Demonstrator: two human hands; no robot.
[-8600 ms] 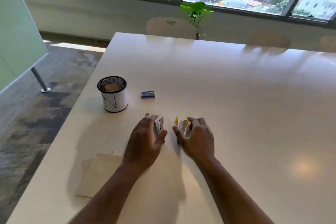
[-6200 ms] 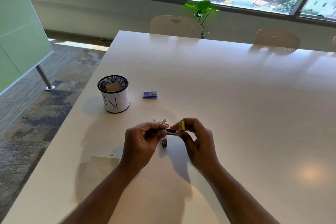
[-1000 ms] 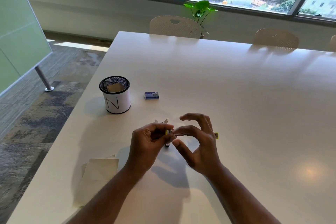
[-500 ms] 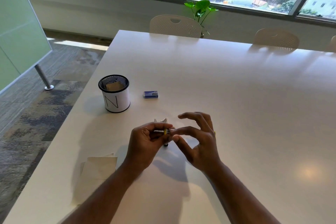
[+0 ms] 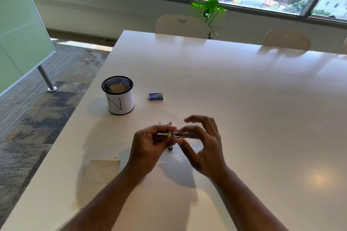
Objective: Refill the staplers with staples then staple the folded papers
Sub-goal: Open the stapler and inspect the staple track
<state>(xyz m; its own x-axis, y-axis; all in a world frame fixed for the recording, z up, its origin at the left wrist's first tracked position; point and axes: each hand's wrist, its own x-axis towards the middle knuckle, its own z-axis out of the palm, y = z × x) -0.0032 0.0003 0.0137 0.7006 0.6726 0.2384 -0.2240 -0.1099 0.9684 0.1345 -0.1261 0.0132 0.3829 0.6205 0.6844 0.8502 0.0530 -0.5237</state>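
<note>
- Stapler (image 5: 185, 135) is sitting up off the table (image 5: 244, 99), between both hands, its metal staple channel facing the camera and a yellow end showing at the left; it is looking small, light and rigid, with slick metal, so pinching it by its narrow sides is probably the safest hold.
- Papers (image 5: 101, 171), folded, are lying flat near the left forearm; they are looking thin and floppy, likely best pinned down near the fold while stapling.
- Left hand (image 5: 150, 146) is curling its fingers round the stapler's yellow end, thumb on top.
- Right hand (image 5: 203, 146) is pinching the channel between thumb and forefinger, the other fingers fanning loosely above.
- Second stapler (image 5: 170, 124) is standing on the table just beyond the hands, mostly hidden.
- Staple box (image 5: 155, 97) is resting well beyond the hands, beside the mesh cup (image 5: 118, 95); its staple strips will probably be brittle and easily snapped.
</note>
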